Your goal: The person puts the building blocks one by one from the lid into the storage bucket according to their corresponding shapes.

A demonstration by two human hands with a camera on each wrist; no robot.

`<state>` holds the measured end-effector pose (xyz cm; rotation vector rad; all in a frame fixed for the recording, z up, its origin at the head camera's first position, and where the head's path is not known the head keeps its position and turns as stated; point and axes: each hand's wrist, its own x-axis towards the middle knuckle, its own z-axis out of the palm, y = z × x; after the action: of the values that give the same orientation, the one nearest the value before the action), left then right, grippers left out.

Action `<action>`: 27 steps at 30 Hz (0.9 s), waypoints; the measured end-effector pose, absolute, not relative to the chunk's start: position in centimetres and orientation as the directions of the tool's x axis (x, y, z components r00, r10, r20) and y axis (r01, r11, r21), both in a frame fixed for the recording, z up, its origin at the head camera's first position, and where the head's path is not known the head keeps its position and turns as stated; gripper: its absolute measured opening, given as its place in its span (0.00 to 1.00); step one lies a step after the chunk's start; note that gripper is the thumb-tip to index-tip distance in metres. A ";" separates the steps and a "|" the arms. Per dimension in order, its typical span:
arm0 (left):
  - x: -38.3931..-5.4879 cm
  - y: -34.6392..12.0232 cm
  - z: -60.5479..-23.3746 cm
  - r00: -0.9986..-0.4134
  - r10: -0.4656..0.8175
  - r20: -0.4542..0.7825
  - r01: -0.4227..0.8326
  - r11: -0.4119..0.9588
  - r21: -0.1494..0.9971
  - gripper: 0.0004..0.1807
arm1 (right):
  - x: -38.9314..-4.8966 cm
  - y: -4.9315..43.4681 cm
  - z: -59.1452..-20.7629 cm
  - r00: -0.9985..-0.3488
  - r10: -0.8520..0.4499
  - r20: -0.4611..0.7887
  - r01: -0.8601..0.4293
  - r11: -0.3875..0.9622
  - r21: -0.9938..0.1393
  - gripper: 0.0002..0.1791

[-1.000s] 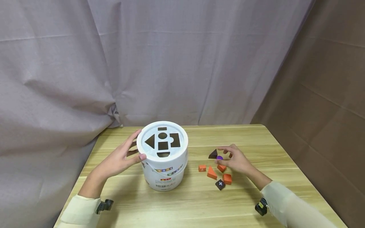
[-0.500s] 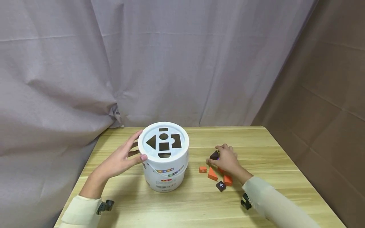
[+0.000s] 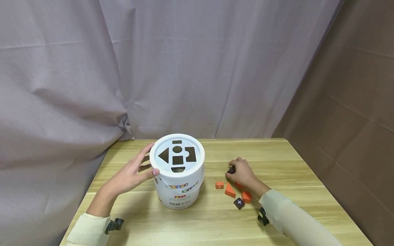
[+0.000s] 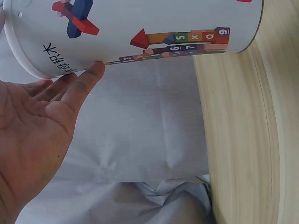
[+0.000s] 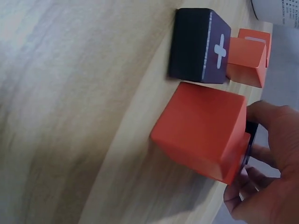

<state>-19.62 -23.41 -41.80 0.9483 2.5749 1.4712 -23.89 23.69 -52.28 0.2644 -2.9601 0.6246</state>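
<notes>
A white bucket [image 3: 178, 201] stands on the table, its lid [image 3: 161, 165] cut with several shaped holes. My left hand [image 3: 129, 176] rests against its left side, fingers extended and spread, the thumb at the lid's rim. In the left wrist view the fingertips [image 4: 98, 67] touch the printed wall. Farther right, my right hand [image 3: 243, 172] pinches a dark triangular block [image 3: 231, 169] between thumb and fingers, low over the table. The right wrist view shows only a dark sliver of that block [image 5: 252, 130], mostly hidden behind an orange block [image 5: 201, 126].
Near the right hand lie a small orange block [image 3: 219, 185], an orange triangular block [image 3: 229, 190], another orange block [image 3: 246, 197] and a dark block with a white plus [image 3: 239, 203]. Grey cloth [image 3: 184, 68] hangs behind the wooden table [image 3: 197, 229].
My right hand has moved left over the blocks, and its fingers have closed on the dark triangular block. The purple piece beside it is now hidden. My left hand stays at the bucket.
</notes>
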 end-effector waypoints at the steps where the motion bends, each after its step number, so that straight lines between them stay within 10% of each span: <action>1: -19.6 -23.4 -41.8 -0.815 0.516 0.263 0.488 0.367 0.792 0.53 | -23.9 23.7 -52.3 -0.980 -0.150 0.133 -0.191 0.899 -0.394 0.25; 27: -20.6 -23.6 -42.2 -0.807 0.521 0.278 0.505 0.363 0.783 0.52 | -22.7 23.7 -49.2 -0.969 -0.178 0.170 -0.241 0.824 -0.513 0.37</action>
<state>-20.60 -23.58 -42.23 0.9707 2.5788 1.4725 -22.72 23.73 -49.15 0.3334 -2.8898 0.8353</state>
